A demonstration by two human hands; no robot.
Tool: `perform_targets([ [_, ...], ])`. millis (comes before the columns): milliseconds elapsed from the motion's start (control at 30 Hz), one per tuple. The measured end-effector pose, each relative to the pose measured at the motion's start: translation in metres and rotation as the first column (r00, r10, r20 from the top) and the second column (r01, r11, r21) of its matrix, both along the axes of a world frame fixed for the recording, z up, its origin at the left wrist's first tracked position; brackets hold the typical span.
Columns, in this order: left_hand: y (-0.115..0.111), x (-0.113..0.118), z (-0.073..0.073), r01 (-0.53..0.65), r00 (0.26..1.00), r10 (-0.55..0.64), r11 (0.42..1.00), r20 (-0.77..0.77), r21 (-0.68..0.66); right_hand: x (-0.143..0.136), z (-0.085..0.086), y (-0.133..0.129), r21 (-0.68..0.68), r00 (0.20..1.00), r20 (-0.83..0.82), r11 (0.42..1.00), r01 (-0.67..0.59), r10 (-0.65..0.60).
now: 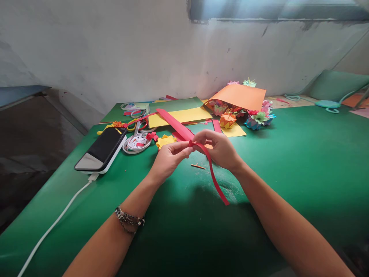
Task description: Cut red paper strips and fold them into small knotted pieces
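A long, narrow red paper strip (212, 173) is pinched between my two hands, its free end curving down over the green table. My left hand (173, 156) holds the folded end of the strip between thumb and fingers. My right hand (217, 148) grips the strip right beside it, the fingertips of both hands close together. Below the hands lies a small thin brown stick (198, 166). Behind them, a wide red paper piece (175, 125) slants across a yellow sheet (184, 117). A yellow paper flower (165, 141) sits just beyond my left hand.
On the left, a phone (102, 150) on a white power bank trails a white cable (54, 227). Scissors (140, 122) and a tape roll (137, 143) lie near it. An orange sheet (239, 97) and several paper flowers (259, 118) stand at the back by the wall.
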State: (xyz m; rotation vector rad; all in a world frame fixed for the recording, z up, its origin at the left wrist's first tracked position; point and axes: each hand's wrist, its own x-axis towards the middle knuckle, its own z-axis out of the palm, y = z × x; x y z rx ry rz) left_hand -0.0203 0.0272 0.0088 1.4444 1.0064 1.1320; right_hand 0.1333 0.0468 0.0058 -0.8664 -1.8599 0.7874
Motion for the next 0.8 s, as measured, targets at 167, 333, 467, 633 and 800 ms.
perform_targets([
  [167,0.000,0.002,-0.003,-0.043,0.998,0.047,0.996,-0.052,0.081,-0.001,0.001,-0.002,0.120,0.996,0.073,0.992,0.050,-0.059],
  [333,0.001,0.002,-0.006,-0.082,0.990,0.100,0.981,-0.096,0.178,-0.002,0.003,-0.004,0.151,0.992,0.082,0.985,0.081,-0.094],
  [467,0.000,0.001,-0.008,-0.109,0.978,0.149,0.961,-0.144,0.253,-0.004,0.002,-0.003,0.070,0.997,0.012,0.994,0.079,-0.080],
  [633,-0.002,0.002,-0.011,-0.131,0.975,0.174,0.952,-0.136,0.275,-0.007,0.000,-0.003,-0.064,0.993,-0.075,0.995,0.082,-0.087],
  [800,-0.001,0.003,-0.014,-0.137,0.988,0.148,0.966,-0.034,0.220,-0.008,-0.001,-0.004,-0.155,0.983,-0.174,0.988,0.029,-0.056],
])
